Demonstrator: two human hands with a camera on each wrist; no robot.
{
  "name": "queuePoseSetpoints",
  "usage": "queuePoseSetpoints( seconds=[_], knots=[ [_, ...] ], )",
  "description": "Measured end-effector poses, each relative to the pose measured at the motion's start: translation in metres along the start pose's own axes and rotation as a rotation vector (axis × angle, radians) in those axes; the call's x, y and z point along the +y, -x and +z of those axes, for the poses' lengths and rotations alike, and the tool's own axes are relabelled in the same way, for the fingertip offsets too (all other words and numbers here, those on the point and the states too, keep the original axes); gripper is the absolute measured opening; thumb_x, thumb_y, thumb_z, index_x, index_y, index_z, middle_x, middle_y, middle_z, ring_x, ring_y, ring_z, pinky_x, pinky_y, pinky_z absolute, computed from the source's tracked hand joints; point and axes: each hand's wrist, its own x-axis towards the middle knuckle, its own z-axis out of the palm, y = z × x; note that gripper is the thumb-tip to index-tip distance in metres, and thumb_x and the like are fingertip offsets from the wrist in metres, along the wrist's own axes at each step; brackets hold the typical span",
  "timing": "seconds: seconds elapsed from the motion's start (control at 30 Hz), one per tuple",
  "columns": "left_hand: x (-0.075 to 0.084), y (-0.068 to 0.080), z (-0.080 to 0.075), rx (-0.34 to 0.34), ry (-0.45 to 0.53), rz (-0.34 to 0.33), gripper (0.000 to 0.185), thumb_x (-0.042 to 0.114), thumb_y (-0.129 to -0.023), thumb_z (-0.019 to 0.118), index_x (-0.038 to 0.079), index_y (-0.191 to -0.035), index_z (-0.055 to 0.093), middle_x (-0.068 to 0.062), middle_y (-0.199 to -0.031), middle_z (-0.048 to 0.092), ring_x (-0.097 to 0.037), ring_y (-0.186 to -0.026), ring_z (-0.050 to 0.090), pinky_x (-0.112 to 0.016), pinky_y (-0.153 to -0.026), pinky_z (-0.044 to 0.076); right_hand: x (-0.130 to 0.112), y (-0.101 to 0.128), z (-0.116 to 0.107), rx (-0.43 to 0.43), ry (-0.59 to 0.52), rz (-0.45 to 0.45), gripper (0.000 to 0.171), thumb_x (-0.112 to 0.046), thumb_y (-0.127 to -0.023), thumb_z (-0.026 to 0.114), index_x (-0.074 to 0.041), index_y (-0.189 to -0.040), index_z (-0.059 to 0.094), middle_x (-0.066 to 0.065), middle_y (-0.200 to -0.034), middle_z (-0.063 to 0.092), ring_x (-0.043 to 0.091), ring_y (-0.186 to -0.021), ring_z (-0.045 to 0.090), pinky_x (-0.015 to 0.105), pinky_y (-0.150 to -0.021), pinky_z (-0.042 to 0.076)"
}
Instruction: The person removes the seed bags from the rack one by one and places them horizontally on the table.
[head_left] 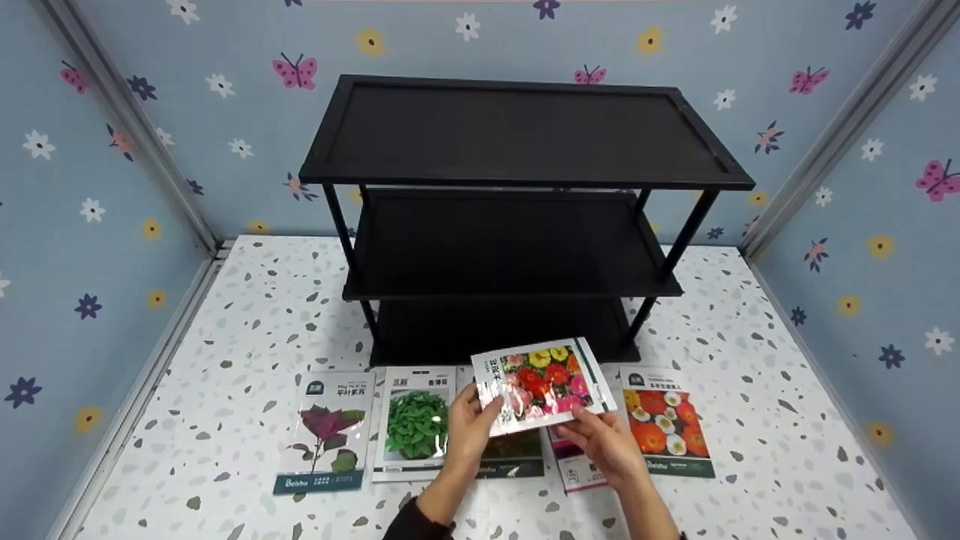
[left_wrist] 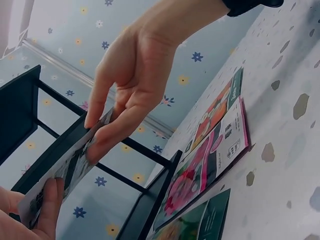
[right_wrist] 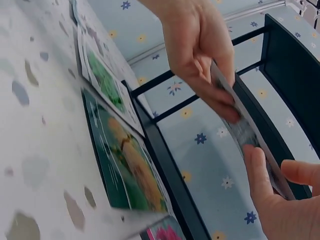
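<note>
Both hands hold a seed packet [head_left: 544, 382] printed with red, yellow and pink flowers, lifted above the table and turned sideways. My left hand [head_left: 471, 431] pinches its left end, thumb on the printed face and fingers beneath. At the lower right corner my right hand [head_left: 607, 446] grips it the same way. Edge-on, the packet [left_wrist: 75, 167] shows between both hands in the left wrist view. Below it lie a partly covered green-bottomed packet [head_left: 514, 454] and a pink-edged packet [head_left: 577, 465].
A black three-tier shelf [head_left: 517, 135] stands behind the hands. On the speckled table [head_left: 217, 420] lie a purple-leaf packet [head_left: 326, 435] and a green-leaf packet [head_left: 416, 424] to the left, and an orange-and-white flower packet [head_left: 667, 424] to the right. Patterned walls enclose the back and sides.
</note>
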Motion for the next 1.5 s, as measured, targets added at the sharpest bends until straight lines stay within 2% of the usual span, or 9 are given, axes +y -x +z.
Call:
queuePoseSetpoints(
  seconds=[0.17, 0.33, 0.53, 0.7, 0.9, 1.03, 1.2, 1.33, 1.5],
  knots=[
    [0.005, -0.001, -0.009, -0.057, -0.044, -0.022, 0.053, 0.002, -0.085, 0.053, -0.022, -0.124, 0.027, -0.030, -0.104, 0.055, -0.029, -0.091, 0.058, -0.036, -0.083, 0.046, -0.014, 0.002, -0.016, -0.011, 0.034, 0.055, 0.025, -0.011, -0.091, 0.049, 0.008, -0.107, 0.049, 0.017, -0.094, 0.064, 0.024, -0.083, 0.063, 0.029, -0.075, 0.051],
    [0.008, -0.001, -0.017, -0.132, -0.036, -0.054, 0.048, 0.005, -0.086, 0.053, -0.018, -0.123, 0.033, -0.024, -0.099, 0.059, -0.023, -0.086, 0.059, -0.033, -0.081, 0.047, -0.023, 0.001, -0.028, -0.084, 0.113, 0.029, 0.032, -0.010, -0.094, 0.042, 0.013, -0.116, 0.041, 0.012, -0.095, 0.063, 0.021, -0.084, 0.062, 0.032, -0.076, 0.050],
    [0.010, 0.002, -0.027, -0.209, -0.072, -0.075, 0.056, 0.004, -0.084, 0.055, -0.021, -0.125, 0.026, -0.028, -0.098, 0.058, -0.030, -0.091, 0.057, -0.039, -0.088, 0.043, -0.028, 0.001, -0.037, -0.181, 0.153, 0.013, 0.024, -0.008, -0.096, 0.037, 0.008, -0.112, 0.042, 0.010, -0.091, 0.064, 0.018, -0.083, 0.062, 0.029, -0.070, 0.051],
    [0.011, 0.005, -0.034, -0.233, -0.141, -0.101, 0.062, 0.006, -0.083, 0.057, -0.021, -0.127, 0.022, -0.032, -0.105, 0.054, -0.036, -0.098, 0.054, -0.045, -0.091, 0.039, -0.028, 0.001, -0.040, -0.214, 0.191, 0.020, 0.019, -0.006, -0.094, 0.039, 0.005, -0.108, 0.048, 0.010, -0.088, 0.065, 0.018, -0.079, 0.062, 0.029, -0.068, 0.052],
    [0.012, 0.001, -0.034, -0.237, -0.095, -0.088, 0.055, 0.006, -0.084, 0.057, -0.019, -0.125, 0.031, -0.024, -0.096, 0.060, -0.025, -0.085, 0.059, -0.035, -0.081, 0.047, -0.026, 0.001, -0.036, -0.185, 0.226, 0.026, 0.024, -0.005, -0.092, 0.044, 0.009, -0.112, 0.047, 0.010, -0.089, 0.065, 0.019, -0.078, 0.063, 0.029, -0.066, 0.052],
    [0.009, 0.001, -0.029, -0.156, -0.054, -0.087, 0.054, 0.011, -0.085, 0.058, -0.018, -0.124, 0.034, -0.022, -0.099, 0.060, -0.022, -0.084, 0.059, -0.032, -0.076, 0.049, -0.022, 0.003, -0.032, -0.142, 0.198, -0.010, 0.022, -0.003, -0.092, 0.044, 0.009, -0.110, 0.049, 0.010, -0.088, 0.065, 0.020, -0.078, 0.063, 0.030, -0.066, 0.053],
    [-0.001, 0.004, -0.014, 0.032, 0.013, -0.059, 0.053, 0.014, -0.085, 0.059, -0.013, -0.126, 0.037, -0.023, -0.114, 0.052, -0.029, -0.103, 0.051, -0.036, -0.088, 0.043, -0.013, 0.003, -0.024, -0.072, 0.142, -0.071, 0.022, -0.002, -0.092, 0.043, 0.008, -0.111, 0.048, 0.010, -0.088, 0.065, 0.020, -0.079, 0.063, 0.030, -0.068, 0.052],
    [-0.008, 0.006, -0.004, 0.171, 0.143, -0.045, 0.054, 0.010, -0.085, 0.057, -0.011, -0.128, 0.034, -0.025, -0.122, 0.045, -0.030, -0.109, 0.046, -0.034, -0.092, 0.040, -0.005, 0.003, -0.020, -0.015, 0.101, -0.075, 0.021, -0.003, -0.092, 0.044, 0.006, -0.111, 0.050, 0.010, -0.088, 0.064, 0.019, -0.077, 0.063, 0.029, -0.065, 0.052],
    [-0.011, 0.006, 0.000, 0.242, 0.337, -0.030, 0.049, 0.003, -0.085, 0.053, -0.012, -0.128, 0.034, -0.023, -0.118, 0.046, -0.022, -0.100, 0.051, -0.028, -0.084, 0.045, 0.001, 0.003, -0.018, 0.024, 0.105, -0.060, 0.021, -0.004, -0.092, 0.045, 0.006, -0.110, 0.049, 0.010, -0.083, 0.064, 0.014, -0.064, 0.060, 0.020, -0.052, 0.047]
  ],
)
